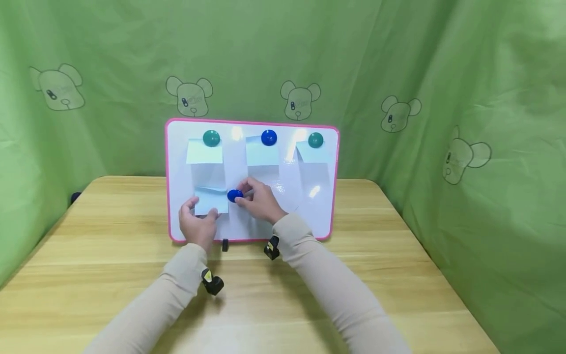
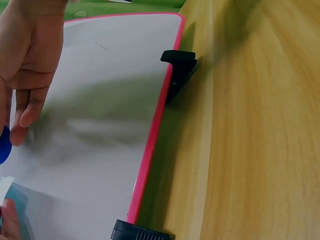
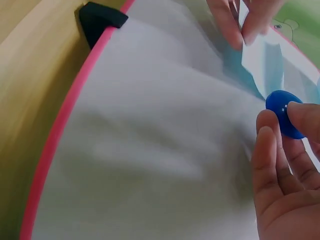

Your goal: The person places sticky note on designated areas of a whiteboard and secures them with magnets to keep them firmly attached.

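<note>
My left hand (image 1: 197, 228) grips a light blue paper note (image 1: 211, 200) by its left and lower edges, against the lower left of a pink-framed whiteboard (image 1: 305, 216). Between thumb and fingers, my right hand (image 1: 263, 202) pinches a round blue magnet (image 1: 234, 195) just right of the note's upper edge. The right wrist view has the magnet (image 3: 284, 114) close to the paper's creased end (image 3: 264, 65); whether they touch, I cannot tell. Only a fingertip (image 2: 10, 220) of the left hand shows in the left wrist view.
Along the board's top, a green magnet (image 1: 211, 138), a blue magnet (image 1: 268, 137) and another green magnet (image 1: 316, 140) each hold a light blue note. Black feet (image 2: 179, 65) support the board on the wooden table (image 1: 110, 236). Green curtains (image 1: 247, 59) surround it.
</note>
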### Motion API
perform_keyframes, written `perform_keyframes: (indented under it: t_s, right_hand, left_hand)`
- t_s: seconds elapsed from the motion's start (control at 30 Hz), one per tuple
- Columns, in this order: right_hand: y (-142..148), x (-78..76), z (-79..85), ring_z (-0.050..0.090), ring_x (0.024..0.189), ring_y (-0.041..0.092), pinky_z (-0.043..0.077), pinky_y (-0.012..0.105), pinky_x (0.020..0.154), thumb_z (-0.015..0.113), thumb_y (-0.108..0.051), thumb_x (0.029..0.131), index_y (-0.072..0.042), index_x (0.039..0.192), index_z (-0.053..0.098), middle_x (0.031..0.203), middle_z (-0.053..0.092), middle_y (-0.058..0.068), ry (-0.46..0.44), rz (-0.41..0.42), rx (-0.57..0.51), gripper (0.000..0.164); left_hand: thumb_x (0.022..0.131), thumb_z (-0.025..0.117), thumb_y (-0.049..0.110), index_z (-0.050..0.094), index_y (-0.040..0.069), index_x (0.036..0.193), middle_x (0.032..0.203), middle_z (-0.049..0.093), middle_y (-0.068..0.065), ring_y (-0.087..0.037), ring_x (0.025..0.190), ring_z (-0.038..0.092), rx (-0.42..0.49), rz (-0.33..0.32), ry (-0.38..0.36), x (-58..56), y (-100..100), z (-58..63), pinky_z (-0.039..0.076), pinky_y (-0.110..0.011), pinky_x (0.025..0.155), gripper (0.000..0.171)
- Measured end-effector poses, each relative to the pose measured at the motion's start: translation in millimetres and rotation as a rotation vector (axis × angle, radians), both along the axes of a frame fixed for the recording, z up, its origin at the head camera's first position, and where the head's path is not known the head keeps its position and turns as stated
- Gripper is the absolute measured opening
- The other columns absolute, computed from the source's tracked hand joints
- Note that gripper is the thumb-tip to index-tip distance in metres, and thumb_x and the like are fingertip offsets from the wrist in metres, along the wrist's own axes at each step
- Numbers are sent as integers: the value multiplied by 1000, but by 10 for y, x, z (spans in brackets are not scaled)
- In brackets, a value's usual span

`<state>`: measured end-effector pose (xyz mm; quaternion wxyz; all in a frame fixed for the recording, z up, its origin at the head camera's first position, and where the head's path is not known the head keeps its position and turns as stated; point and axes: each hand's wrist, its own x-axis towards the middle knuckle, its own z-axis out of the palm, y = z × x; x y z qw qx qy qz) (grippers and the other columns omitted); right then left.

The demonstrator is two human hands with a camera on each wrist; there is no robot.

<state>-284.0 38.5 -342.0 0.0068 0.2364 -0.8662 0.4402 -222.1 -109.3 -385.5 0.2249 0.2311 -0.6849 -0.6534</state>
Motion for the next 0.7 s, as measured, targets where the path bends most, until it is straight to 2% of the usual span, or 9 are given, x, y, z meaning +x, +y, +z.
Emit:
perform_keyframes:
  t_s: [0.27,0.43,0.57,0.7]
  right_hand:
    - [-223,66,22,65,83,17,54,26,72,70,-7,89,-9,98,60,99,66,6,2,9,-43,13]
    - [-329,98,20,65,80,16,55,24,70,71,-7,88,-10,96,62,100,67,5,19,-24,-63,13]
    - [-388,104,-2,65,80,14,54,22,71,72,-8,87,-11,96,65,100,69,2,59,-46,-53,12]
    - [-428,110,-17,66,81,13,53,21,74,73,-9,86,-11,97,68,100,70,2,111,-57,-28,12]
  left_hand:
    - [83,69,3,47,7,134,146,40,-9,-26,136,33,37,-12,22,-17,-3,-11,37,-36,108,56]
    - [84,68,1,48,6,133,145,42,-10,-27,128,44,50,-9,32,-22,1,-19,46,-34,100,54]
    - [84,68,0,47,5,133,143,43,-11,-27,127,45,51,-6,30,-24,0,-20,45,-34,101,54]
    - [85,68,1,47,5,134,143,43,-11,-25,133,38,43,-8,20,-26,-3,-23,40,-34,106,53]
